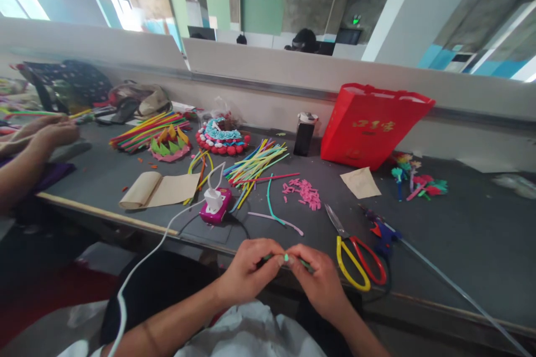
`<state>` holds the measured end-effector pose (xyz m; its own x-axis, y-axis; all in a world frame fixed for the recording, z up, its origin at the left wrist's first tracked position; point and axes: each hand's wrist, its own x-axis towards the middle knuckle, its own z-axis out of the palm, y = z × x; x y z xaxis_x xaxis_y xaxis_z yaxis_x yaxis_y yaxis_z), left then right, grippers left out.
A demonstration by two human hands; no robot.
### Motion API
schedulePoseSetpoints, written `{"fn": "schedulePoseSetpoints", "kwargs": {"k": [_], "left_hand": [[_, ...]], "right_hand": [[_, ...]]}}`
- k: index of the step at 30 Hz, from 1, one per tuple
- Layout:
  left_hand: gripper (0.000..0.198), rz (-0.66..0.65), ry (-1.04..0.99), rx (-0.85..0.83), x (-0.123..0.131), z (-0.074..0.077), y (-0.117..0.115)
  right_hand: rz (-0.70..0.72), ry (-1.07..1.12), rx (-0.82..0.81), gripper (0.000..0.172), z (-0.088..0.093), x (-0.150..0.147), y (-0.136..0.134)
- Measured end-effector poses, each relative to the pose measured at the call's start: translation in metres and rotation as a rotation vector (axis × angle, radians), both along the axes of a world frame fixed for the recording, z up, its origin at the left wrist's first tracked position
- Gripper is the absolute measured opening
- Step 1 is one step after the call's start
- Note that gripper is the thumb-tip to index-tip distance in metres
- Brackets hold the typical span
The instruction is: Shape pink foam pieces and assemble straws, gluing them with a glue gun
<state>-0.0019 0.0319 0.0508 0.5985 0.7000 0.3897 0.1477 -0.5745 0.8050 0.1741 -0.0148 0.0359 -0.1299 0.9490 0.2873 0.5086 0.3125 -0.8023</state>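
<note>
Near the table's front edge, my left hand (253, 269) and my right hand (315, 276) meet fingertip to fingertip. Both pinch a green pipe cleaner (286, 257), whose bright tip shows between the thumbs; most of it is hidden by the fingers. Just beyond lie a teal pipe cleaner (270, 200) and a lilac one (276, 219). To the right of my right hand rest scissors (350, 251) with one yellow and one red handle, blades apart. Short pink pieces (305, 193) are heaped farther back.
A purple power socket (215, 213) with a white plug and cable stands left of centre. Behind it are a pipe cleaner bundle (257, 167), a flask (305, 133) and a red bag (371, 128). A glue gun (383, 234) lies right. A co-worker's hands (54, 131) are at left.
</note>
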Motion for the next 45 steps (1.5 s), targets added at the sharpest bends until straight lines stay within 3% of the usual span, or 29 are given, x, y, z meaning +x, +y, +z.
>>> {"fn": "schedulePoseSetpoints", "kwargs": {"k": [3, 6, 10, 14, 16, 18, 22, 25, 30, 35, 39, 45], "left_hand": [[0.024, 0.090, 0.035, -0.002, 0.004, -0.004, 0.000], [0.019, 0.088, 0.124, 0.102, 0.006, -0.010, 0.002], [0.017, -0.011, 0.284, 0.260, 0.004, -0.012, 0.007], [0.015, -0.154, 0.358, 0.331, -0.002, -0.002, 0.010], [0.017, -0.220, 0.298, 0.281, -0.005, 0.002, 0.010], [0.019, -0.206, 0.214, 0.176, -0.007, 0.004, 0.009], [0.022, 0.000, 0.118, -0.013, -0.004, 0.001, 0.005], [0.023, 0.079, 0.122, -0.020, 0.001, -0.005, 0.005], [0.020, 0.014, 0.250, 0.118, 0.002, -0.015, 0.007], [0.016, -0.134, 0.274, 0.192, -0.003, -0.009, 0.008], [0.018, -0.164, 0.113, 0.006, -0.006, -0.002, 0.009], [0.024, -0.064, 0.030, -0.270, -0.006, -0.002, 0.007]], "right_hand": [[-0.081, -0.025, 0.059, 0.026, -0.013, -0.013, -0.007], [-0.116, -0.111, 0.113, 0.027, -0.016, -0.018, -0.014], [-0.060, -0.256, 0.120, 0.026, 0.000, -0.006, -0.014], [0.035, -0.274, 0.112, 0.024, 0.018, 0.013, -0.002], [0.050, -0.194, 0.087, 0.021, 0.018, 0.017, 0.006], [0.020, -0.083, 0.036, 0.020, 0.011, 0.014, 0.012], [-0.125, 0.050, -0.023, 0.030, -0.011, -0.004, 0.008], [-0.160, 0.032, 0.007, 0.030, -0.018, -0.016, -0.002], [-0.082, -0.105, 0.050, 0.025, -0.003, -0.010, -0.009], [0.008, -0.178, -0.005, 0.020, 0.013, 0.011, 0.002], [0.027, 0.002, -0.079, 0.022, 0.004, 0.011, 0.012], [-0.089, 0.223, -0.148, 0.032, -0.013, -0.004, 0.007]]}}
